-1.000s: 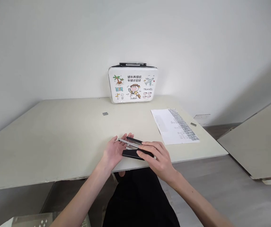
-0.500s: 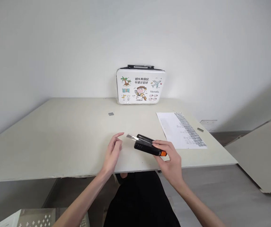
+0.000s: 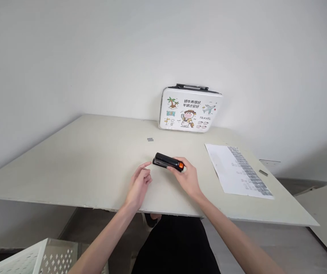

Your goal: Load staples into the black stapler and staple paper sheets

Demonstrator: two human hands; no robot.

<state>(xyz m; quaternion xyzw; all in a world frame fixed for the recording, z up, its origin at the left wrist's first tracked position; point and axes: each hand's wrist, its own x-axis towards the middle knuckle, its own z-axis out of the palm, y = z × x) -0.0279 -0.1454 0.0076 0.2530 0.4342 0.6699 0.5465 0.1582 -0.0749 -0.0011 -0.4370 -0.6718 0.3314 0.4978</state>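
My right hand (image 3: 187,176) grips a black stapler (image 3: 166,161) by its rear end, near an orange piece, thumb on the near side. The stapler lies lengthwise and points left, its jaw slightly apart. My left hand (image 3: 139,185) is just left of the stapler's front, index finger stretched out and the other fingers loosely bent. It holds nothing, and whether the fingertip touches the stapler I cannot tell. Farther back on the table lie a few grey strips of staples (image 3: 150,139).
A white printed case (image 3: 191,110) with a black handle leans against the wall. On the right, a printed paper sheet (image 3: 232,171) lies on the pale table (image 3: 74,163), with another staple strip (image 3: 263,172) beyond it. Below left stands a perforated basket (image 3: 47,258).
The metal staple rail that stuck out of the stapler's front no longer shows. My right hand has turned the stapler and moved it away from me. The view has swung left.
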